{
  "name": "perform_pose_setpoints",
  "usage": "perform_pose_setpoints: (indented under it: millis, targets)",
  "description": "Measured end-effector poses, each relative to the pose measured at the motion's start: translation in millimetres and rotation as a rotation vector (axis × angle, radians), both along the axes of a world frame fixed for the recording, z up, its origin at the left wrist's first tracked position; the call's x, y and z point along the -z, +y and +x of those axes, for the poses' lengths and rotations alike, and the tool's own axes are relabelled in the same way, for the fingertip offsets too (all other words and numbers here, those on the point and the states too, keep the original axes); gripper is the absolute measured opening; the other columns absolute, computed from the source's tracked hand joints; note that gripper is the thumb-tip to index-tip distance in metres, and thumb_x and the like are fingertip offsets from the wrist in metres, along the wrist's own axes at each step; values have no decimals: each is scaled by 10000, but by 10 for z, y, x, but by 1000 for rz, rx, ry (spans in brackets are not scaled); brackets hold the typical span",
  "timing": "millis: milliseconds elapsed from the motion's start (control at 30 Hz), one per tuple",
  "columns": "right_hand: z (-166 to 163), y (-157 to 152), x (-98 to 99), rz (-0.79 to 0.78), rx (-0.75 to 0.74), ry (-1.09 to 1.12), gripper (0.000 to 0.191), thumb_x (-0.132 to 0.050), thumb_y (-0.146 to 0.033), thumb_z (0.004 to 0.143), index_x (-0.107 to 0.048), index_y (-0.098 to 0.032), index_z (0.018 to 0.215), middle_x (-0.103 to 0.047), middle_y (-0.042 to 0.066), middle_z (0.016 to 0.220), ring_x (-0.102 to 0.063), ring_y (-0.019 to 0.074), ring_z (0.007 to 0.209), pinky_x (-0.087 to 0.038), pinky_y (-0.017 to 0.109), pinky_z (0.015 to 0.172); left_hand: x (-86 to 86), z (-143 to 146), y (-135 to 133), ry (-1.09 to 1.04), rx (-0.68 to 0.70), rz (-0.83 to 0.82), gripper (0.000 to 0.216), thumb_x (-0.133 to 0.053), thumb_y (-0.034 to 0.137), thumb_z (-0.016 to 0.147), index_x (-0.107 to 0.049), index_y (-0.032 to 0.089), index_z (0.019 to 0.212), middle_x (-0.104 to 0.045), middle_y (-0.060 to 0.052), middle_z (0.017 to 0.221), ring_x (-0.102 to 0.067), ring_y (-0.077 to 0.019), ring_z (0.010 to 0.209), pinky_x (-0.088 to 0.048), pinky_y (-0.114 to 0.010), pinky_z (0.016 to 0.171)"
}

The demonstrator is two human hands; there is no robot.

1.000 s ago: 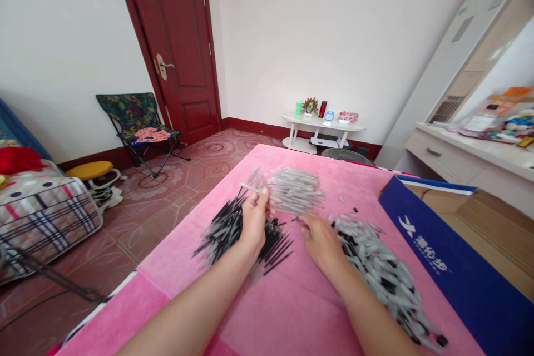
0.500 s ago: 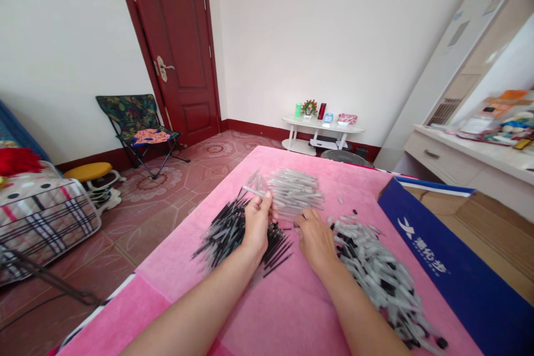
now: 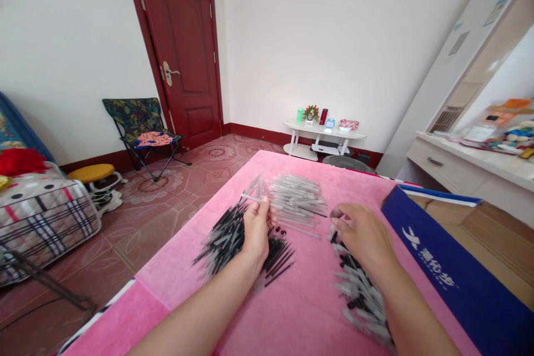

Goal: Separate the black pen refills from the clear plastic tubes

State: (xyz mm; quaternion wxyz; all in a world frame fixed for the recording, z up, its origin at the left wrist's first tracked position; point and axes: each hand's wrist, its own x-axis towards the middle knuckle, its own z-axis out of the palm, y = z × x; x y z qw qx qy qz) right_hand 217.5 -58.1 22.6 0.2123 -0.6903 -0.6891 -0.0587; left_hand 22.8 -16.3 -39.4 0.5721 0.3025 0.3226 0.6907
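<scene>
My left hand (image 3: 256,228) is closed around several translucent pen barrels (image 3: 254,192), which fan out beyond the thumb. It is over a pile of thin black pen refills (image 3: 225,236) on the pink-covered table. Beyond it lies a heap of pale, translucent pens (image 3: 296,194), roughly side by side. To the right, my right hand (image 3: 361,231) is pinched at the far end of a pile of clear and black pen caps (image 3: 361,295). What its fingertips hold, if anything, I cannot make out. The hand and forearm cover part of that pile.
An open blue cardboard box (image 3: 434,256) stands along the table's right side. Behind it is a white cabinet (image 3: 454,161). A low white stand (image 3: 323,130) is by the far wall, and a folding chair (image 3: 142,128) is near the red door (image 3: 179,50).
My right hand has moved right, from beside the pale pens to the cap pile. My left hand stays about where it was with its barrels. The view has shifted slightly.
</scene>
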Motion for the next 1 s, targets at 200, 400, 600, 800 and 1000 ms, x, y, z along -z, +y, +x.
perform_pose_setpoints:
  millis: [200, 400, 600, 800, 1000]
  targets:
    - [-46, -45, -112, 32, -29, -16, 87, -512, -195, 706, -593, -225, 719, -590, 10, 762, -497, 162, 759, -302, 254, 613, -13, 17, -11, -89, 23, -17, 302, -613, 424, 681, -477, 154, 689, -509, 49, 544, -446, -47, 454, -345, -166, 452]
    - [-121, -91, -111, 26, -53, -46, 91, -518, -170, 703, -598, -213, 700, -586, 19, 737, -501, 172, 769, -292, 255, 606, -39, 44, -47, -106, 42, 0, 283, -609, 397, 698, -477, 147, 690, -509, 42, 544, -448, -45, 449, -331, -159, 438]
    - [-114, -88, -108, 38, -65, -72, 86, -530, -173, 701, -603, -218, 706, -593, 22, 742, -508, 181, 765, -294, 261, 595, -41, 79, -96, -68, 93, -4, 280, -587, 392, 724, -487, 134, 684, -527, 27, 550, -468, -47, 438, -354, -159, 425]
    - [-195, -113, -178, 117, -155, -85, 60, -560, -172, 684, -604, -211, 673, -602, 35, 736, -512, 198, 767, -333, 291, 659, -97, 222, -274, -135, 301, -98, 226, -623, 307, 716, -543, 97, 740, -605, -31, 622, -554, -69, 494, -438, -159, 467]
    - [-106, -72, -196, 376, -170, 156, 220, -535, -307, 744, -588, -200, 929, -588, 51, 999, -529, 189, 913, -369, 301, 795, -114, 269, -265, -518, 351, -363, 28, -560, 105, 762, -562, 83, 746, -620, -37, 608, -586, -56, 515, -478, -113, 493]
